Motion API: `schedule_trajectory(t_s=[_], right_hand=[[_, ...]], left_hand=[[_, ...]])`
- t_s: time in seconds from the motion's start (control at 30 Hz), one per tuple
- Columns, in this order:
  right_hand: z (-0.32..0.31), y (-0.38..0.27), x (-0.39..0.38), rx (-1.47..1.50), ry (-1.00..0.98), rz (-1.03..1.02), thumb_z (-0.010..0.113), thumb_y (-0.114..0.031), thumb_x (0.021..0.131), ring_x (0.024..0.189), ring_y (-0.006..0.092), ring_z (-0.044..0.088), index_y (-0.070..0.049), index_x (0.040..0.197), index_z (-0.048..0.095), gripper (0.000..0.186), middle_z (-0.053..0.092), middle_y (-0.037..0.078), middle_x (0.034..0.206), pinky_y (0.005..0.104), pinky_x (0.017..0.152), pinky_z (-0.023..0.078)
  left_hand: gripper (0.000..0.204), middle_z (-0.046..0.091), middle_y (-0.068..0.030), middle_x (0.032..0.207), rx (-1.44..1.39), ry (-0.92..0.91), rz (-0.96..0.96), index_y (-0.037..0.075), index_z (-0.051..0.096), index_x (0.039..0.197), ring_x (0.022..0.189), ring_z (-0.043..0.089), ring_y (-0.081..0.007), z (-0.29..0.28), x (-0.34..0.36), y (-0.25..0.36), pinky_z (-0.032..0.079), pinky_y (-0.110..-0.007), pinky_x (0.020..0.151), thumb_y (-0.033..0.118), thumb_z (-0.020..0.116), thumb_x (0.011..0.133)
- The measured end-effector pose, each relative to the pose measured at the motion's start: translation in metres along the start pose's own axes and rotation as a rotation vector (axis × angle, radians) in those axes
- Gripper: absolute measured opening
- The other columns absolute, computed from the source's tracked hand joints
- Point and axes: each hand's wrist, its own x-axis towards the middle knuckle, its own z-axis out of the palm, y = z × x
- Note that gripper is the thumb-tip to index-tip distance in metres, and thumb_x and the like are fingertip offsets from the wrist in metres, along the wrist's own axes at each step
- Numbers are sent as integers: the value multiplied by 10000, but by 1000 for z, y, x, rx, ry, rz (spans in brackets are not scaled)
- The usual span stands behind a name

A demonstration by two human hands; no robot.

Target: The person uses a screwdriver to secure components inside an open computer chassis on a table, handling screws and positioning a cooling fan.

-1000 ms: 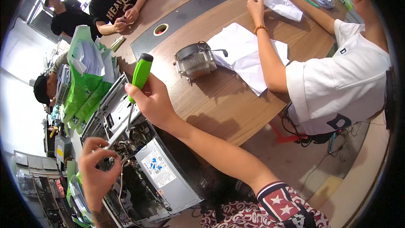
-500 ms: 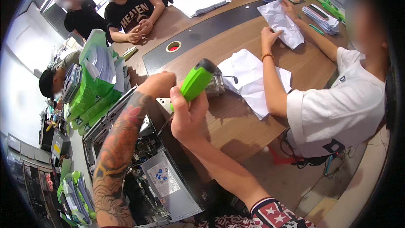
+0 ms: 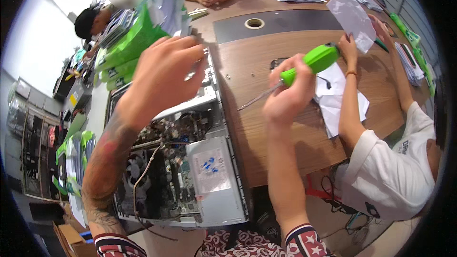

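Observation:
My right hand (image 3: 295,93) is closed round the green handle of a screwdriver (image 3: 320,59). Its thin metal shaft sticks out to the left, over the table near the edge of an opened computer case (image 3: 223,157). Inside the case are a round fan (image 3: 134,169), a silvery metal box with a label (image 3: 208,166), circuit boards and a loose pale cable (image 3: 145,173). Above the far end of the case, my left hand (image 3: 166,74) is raised with curled fingers; what they hold, if anything, I cannot make out. It is slightly smeared by motion and hides part of the case.
On the right, a person in a white shirt holds up a white sheet (image 3: 352,21). Crumpled paper (image 3: 335,100) lies on the wooden table (image 3: 276,143) beside a dark part with a cable. Green bags of papers (image 3: 126,62) stand beyond the case. A tape roll (image 3: 254,23) lies farther back.
My view has swung left. My hands have moved apart: the right one has carried the screwdriver to the right, exposing its shaft, and the left hovers over the case's far end.

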Motion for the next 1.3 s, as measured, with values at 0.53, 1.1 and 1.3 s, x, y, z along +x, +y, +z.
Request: schedule_trajectory(t_s=[0.53,1.1,1.3], right_hand=[[42,-90,-68,-634,-1139,-28,731,-168,852,685,119,595,-19,1181,487,436,608,96,940,209,568,462],[52,-56,-152,-596,-1672,216,863,-51,651,713,161,672,-36,893,621,342,670,75,807,267,639,500],[36,-71,-152,-621,-1648,357,809,-17,660,768,180,684,-53,896,652,286,690,84,832,287,704,524]], left_hand=[[231,664,-119,939,-309,-182,-467,14,700,945,880,631,-281,-109,-222,35,469,-375,799,-55,681,726],[361,669,-174,927,-605,-4,-557,-26,694,1005,839,653,-280,-105,-249,49,509,-344,762,-90,617,658],[381,647,-185,939,-818,43,-365,-45,688,1042,817,653,-278,-89,-224,35,518,-341,719,-50,631,665]])
